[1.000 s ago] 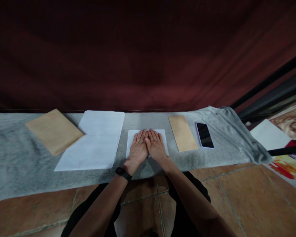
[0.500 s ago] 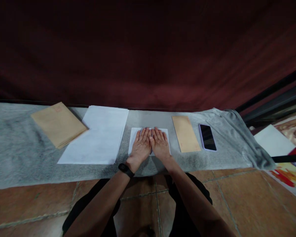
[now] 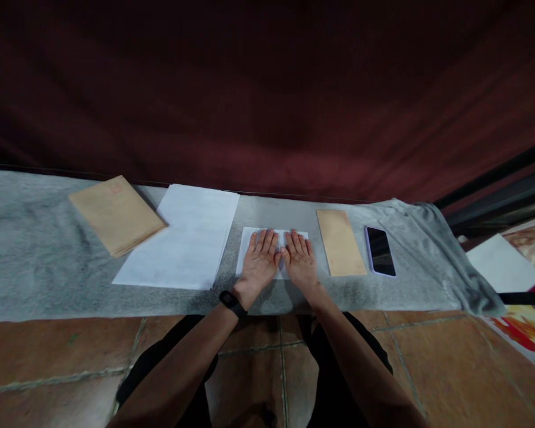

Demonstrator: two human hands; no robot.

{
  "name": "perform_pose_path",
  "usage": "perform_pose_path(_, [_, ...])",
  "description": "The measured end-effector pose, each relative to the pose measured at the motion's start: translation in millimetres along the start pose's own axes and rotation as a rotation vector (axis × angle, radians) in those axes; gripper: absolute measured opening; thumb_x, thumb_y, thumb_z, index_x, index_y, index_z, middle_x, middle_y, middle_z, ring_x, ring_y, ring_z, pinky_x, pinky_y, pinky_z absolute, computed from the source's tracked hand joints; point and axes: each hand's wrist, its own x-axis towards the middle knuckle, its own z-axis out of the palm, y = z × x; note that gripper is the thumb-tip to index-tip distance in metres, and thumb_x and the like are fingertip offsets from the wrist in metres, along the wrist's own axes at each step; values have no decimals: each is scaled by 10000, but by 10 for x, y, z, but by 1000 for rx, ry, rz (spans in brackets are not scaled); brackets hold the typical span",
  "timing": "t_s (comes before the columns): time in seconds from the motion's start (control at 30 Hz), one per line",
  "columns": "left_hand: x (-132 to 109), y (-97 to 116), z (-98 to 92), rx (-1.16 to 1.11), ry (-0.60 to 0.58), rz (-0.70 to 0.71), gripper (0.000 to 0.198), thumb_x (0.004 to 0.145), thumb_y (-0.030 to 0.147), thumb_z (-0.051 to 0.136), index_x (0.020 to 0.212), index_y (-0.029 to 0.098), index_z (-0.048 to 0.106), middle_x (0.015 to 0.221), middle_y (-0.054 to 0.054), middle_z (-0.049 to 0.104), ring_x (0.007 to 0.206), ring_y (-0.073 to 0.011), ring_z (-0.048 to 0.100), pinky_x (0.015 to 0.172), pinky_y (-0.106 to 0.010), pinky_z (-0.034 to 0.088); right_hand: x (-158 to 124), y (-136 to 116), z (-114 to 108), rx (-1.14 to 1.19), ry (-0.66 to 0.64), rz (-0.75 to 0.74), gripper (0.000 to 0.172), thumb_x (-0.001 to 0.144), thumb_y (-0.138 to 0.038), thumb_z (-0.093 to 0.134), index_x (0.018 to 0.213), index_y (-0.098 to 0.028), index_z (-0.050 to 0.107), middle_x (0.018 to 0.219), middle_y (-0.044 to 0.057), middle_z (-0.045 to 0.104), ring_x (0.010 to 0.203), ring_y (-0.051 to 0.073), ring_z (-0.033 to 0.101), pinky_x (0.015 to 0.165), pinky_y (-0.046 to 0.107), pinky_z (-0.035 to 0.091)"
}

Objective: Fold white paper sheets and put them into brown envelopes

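Observation:
A small folded white paper (image 3: 248,246) lies on the grey cloth (image 3: 35,261) in front of me. My left hand (image 3: 259,263), with a black band on its wrist, lies flat on the paper's left half, fingers stretched out. My right hand (image 3: 300,261) lies flat on the right half, fingers also stretched. A narrow gap separates the two hands. Most of the paper is hidden beneath them.
Left of the folded paper lies a stack of white sheets (image 3: 185,238), and beyond it a pile of brown envelopes (image 3: 116,214). To the right are a single brown envelope (image 3: 340,242) and a dark phone (image 3: 379,251). Dark red curtain behind; tiled floor in front.
My hands have slid apart from touching to a small gap, pressing outward over the paper. The camera view has shifted slightly, moving everything a little to the right.

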Motion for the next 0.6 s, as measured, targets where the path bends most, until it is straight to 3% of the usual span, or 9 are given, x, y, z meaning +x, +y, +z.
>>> perform_pose_path(0.27, [-13, -142, -39, 29, -28, -95, 632, 1073, 414, 294, 1592, 60, 358, 1680, -179, 318, 1579, -287, 269, 1300, -484, 206, -63, 122, -26, -18, 14, -2, 590, 1109, -396, 290, 1599, -82, 382, 1657, 167, 373, 1532, 311, 356, 1241, 517, 273])
perform_pose_path(0.6, [-73, -347, 21, 32, 9, -159, 667, 1066, 421, 275, 1592, 17, 338, 1676, -204, 309, 1574, -318, 273, 1293, -500, 220, -146, 269, -26, -27, 37, 28, 601, 1104, -386, 301, 1600, -53, 365, 1647, 189, 386, 1523, 316, 365, 1238, 522, 291])
